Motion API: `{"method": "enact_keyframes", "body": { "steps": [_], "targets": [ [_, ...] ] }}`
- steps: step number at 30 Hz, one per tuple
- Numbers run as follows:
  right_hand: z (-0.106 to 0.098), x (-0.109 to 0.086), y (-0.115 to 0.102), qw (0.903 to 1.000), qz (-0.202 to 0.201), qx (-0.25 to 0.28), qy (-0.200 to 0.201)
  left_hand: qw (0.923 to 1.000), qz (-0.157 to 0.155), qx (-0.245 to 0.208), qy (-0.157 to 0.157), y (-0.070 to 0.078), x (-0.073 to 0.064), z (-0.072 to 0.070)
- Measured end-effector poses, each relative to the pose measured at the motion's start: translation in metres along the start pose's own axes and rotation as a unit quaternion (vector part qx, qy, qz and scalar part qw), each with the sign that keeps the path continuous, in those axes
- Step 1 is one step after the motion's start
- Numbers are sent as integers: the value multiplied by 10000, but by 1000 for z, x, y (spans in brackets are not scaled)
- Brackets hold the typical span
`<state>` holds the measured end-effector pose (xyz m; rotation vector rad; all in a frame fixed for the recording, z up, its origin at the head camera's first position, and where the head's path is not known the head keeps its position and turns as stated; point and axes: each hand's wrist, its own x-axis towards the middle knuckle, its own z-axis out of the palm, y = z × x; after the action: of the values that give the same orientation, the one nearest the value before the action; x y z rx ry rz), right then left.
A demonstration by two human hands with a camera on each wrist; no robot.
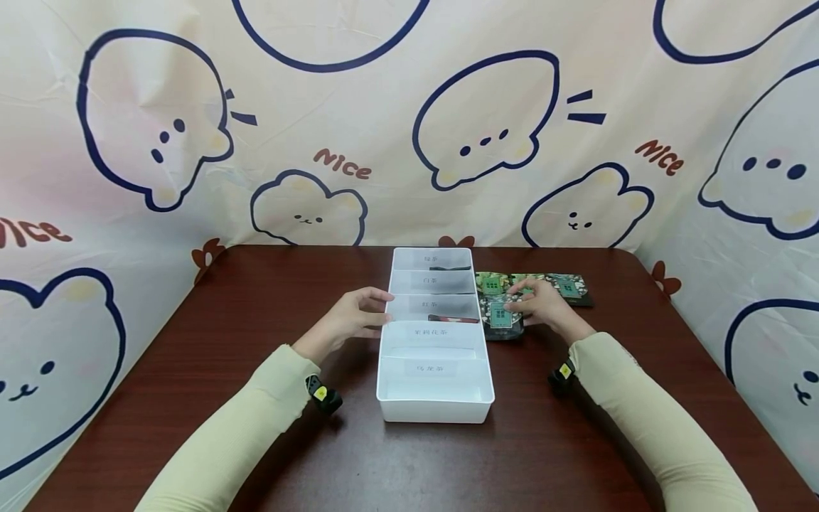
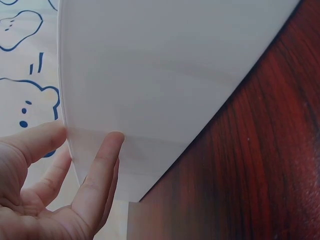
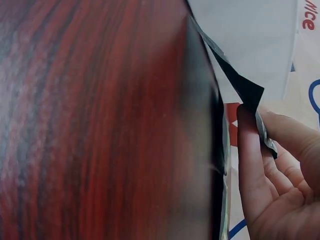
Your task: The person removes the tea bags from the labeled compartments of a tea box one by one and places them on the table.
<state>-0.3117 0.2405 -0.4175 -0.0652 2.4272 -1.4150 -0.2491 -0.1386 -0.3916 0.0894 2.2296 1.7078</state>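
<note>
A long white divided box (image 1: 435,410) stands on the table, its compartments labelled with Chinese tea names. My left hand (image 1: 350,316) rests its fingertips against the box's left side, near the rim; in the left wrist view the fingers (image 2: 97,185) lie on the outer wall. To the right of the box, my right hand (image 1: 544,304) pinches a dark tea packet (image 1: 501,316) with a green label by its edge. The right wrist view shows this packet (image 3: 245,87) edge-on, tilted between thumb and fingers, above other packets (image 3: 218,150).
More tea packets with green labels (image 1: 569,286) lie at the back right, beside the box. A dark packet (image 1: 450,269) shows in the farthest compartment and a reddish one (image 1: 453,319) in the middle compartment. A patterned cloth (image 1: 384,128) hangs behind the brown table (image 1: 281,455).
</note>
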Motion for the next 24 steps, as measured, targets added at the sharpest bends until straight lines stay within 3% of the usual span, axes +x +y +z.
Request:
{"method": "enact_keyframes", "body": {
  "steps": [16,24],
  "targets": [
    [9,7,-2,9975,329,-612,139,10000,-13,-4,10,0,0,0],
    [15,8,-4,9951,293,-931,136,10000,-9,28,11,1,0,1]
  ]
}}
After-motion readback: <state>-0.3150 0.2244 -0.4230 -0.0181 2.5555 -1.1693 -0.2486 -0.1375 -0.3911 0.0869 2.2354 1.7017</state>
